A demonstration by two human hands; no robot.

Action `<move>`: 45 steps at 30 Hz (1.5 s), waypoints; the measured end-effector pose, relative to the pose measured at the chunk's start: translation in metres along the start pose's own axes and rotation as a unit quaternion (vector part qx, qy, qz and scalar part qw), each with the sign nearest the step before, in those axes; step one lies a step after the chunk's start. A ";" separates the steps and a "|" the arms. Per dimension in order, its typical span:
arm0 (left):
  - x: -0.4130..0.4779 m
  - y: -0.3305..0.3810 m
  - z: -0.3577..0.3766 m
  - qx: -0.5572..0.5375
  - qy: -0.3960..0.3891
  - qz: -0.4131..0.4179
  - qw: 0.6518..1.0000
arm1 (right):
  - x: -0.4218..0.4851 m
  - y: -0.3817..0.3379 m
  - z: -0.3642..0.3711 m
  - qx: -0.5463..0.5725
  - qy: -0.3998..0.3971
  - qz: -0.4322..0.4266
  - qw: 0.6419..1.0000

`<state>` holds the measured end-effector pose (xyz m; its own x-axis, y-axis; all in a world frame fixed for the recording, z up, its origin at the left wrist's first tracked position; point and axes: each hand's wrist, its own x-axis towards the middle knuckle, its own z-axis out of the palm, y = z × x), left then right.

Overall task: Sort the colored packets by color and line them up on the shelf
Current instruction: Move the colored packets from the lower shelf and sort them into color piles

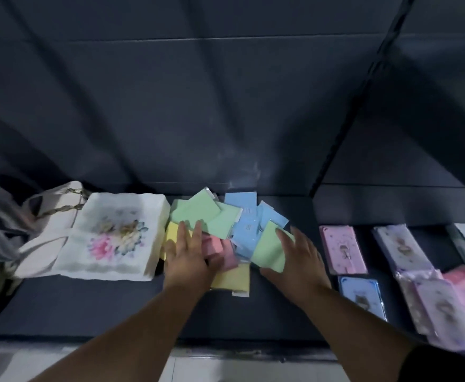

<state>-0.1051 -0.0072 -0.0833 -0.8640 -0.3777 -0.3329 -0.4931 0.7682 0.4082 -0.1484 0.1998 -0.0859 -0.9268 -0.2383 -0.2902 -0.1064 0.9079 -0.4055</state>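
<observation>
Shelf [88, 307]: dark, and both your forearms reach in over its front edge.
Yellow packet [231, 279]: nearest piece of the pile, lying between your two wrists, partly under the left one.
Left grip [190, 257]: released, with straight fingers laid flat on the left side of the pile.
Right grip [300, 260]: released, with fingers spread on a green packet [270, 249] at the right edge of the pile. Thumb is at that packet's near corner; over or under it, you cannot tell.
Pink packets [220, 249]: just right of your left grip, touching its thumb side.
Blue packets [246, 230]: between the two grips and a little beyond them, overlapping.
Far green packets [195, 210]: just past your left fingertips, lying over the rest.
Packets overall: one mixed heap, colours unsorted.
Bag [110, 235]: white with a flower print, just left of your left grip.
Cards [343, 249]: right of your right grip, lying apart from the heap.
</observation>
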 end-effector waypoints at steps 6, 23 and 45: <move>-0.014 -0.007 0.019 -0.001 0.032 -0.003 0.999 | 0.014 0.008 0.010 0.023 -0.033 -0.004 0.999; -0.046 -0.010 0.033 -0.198 0.165 0.060 0.964 | 0.008 -0.005 0.014 0.038 0.040 -0.080 0.995; -0.061 0.035 -0.001 -0.487 0.254 -0.008 0.836 | 0.012 -0.046 0.004 0.258 -0.049 -0.175 0.949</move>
<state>-0.0698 0.0418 -0.0481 -0.6667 -0.7441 -0.0419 -0.1401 0.0699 0.9877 -0.1531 0.1541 -0.0738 -0.8265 -0.5479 -0.1292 -0.1874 0.4842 -0.8546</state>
